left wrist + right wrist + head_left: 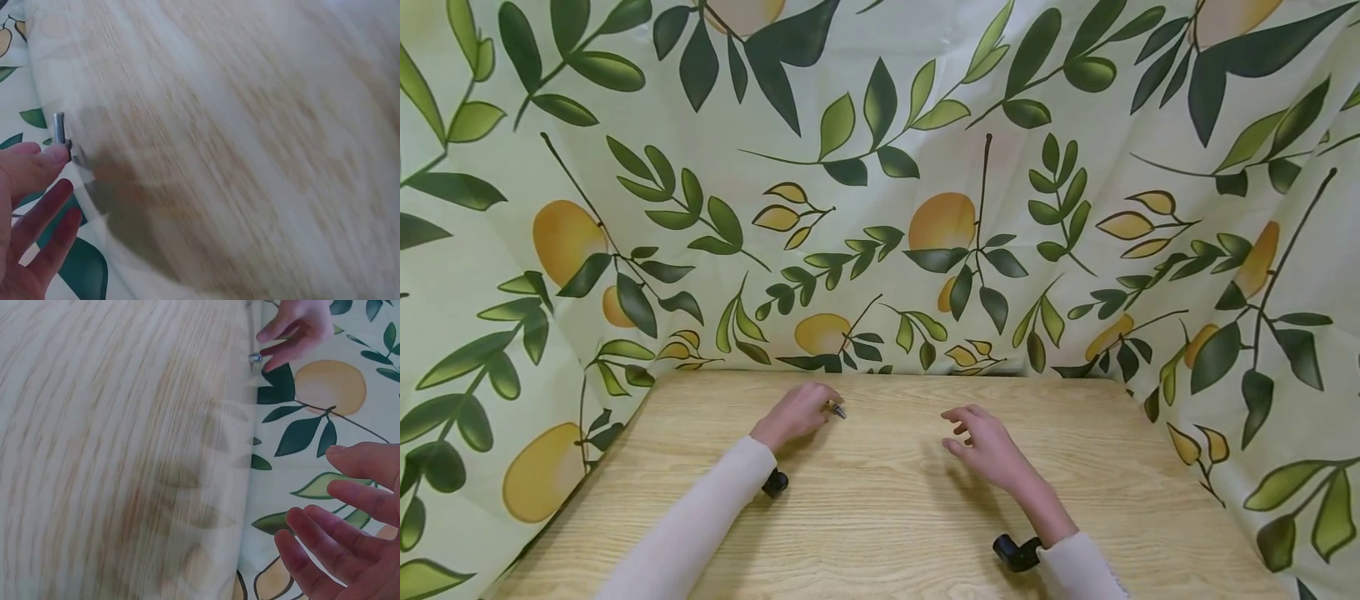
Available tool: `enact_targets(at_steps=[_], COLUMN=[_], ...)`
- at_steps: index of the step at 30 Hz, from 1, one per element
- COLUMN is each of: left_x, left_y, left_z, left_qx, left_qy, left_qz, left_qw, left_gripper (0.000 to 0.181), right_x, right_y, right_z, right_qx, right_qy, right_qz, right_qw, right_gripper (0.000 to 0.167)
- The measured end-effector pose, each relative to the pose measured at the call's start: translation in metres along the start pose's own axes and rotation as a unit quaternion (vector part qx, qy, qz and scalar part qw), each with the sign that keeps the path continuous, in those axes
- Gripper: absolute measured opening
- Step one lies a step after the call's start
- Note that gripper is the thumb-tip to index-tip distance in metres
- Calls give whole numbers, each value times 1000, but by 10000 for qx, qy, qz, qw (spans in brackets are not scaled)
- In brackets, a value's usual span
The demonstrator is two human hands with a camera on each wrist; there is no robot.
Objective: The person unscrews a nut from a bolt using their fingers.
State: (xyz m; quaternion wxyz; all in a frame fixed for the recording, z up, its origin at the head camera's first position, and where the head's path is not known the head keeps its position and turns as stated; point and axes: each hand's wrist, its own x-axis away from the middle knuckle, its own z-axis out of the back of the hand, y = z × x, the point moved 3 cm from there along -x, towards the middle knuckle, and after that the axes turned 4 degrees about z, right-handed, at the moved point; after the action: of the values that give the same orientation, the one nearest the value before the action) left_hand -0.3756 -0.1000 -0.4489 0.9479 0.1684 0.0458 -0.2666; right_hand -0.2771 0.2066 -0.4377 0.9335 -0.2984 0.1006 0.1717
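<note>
My left hand (pixel 802 411) pinches a small silver bolt (pixel 838 411) between thumb and fingertips, above the far part of the wooden table. In the left wrist view the threaded shank of the bolt (pixel 59 128) sticks up past the thumb, and a darker piece shows beside it. The fingers of the left hand (pixel 37 200) cover the rest. My right hand (pixel 985 446) hovers over the table to the right, apart from the bolt, its fingers loosely bent and holding nothing. The right wrist view shows the fingers of this right hand (pixel 350 531) spread, with the left hand (pixel 303 328) beyond.
The light wooden table (pixel 887 517) ends at the back against a hanging cloth (pixel 865 208) printed with leaves and orange fruit, which also runs along both sides. A black wrist camera (pixel 775 483) sits at the left wrist and another black camera (pixel 1017 553) at the right.
</note>
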Motion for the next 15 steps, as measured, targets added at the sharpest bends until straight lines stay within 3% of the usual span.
enact_targets(at_steps=[9, 15], left_x=[-6, -8], left_y=[-3, -6], left_z=[-7, -7], left_qx=[-132, 97], left_qy=[1, 48], left_qz=[-15, -104], left_qw=[9999, 9999], left_gripper=[19, 19], right_x=[-1, 0], right_y=[-7, -9], right_z=[-10, -13], right_qx=[-195, -273], right_qy=[-44, -110], right_qz=[64, 27], right_qw=[9998, 9996], right_gripper=[35, 35])
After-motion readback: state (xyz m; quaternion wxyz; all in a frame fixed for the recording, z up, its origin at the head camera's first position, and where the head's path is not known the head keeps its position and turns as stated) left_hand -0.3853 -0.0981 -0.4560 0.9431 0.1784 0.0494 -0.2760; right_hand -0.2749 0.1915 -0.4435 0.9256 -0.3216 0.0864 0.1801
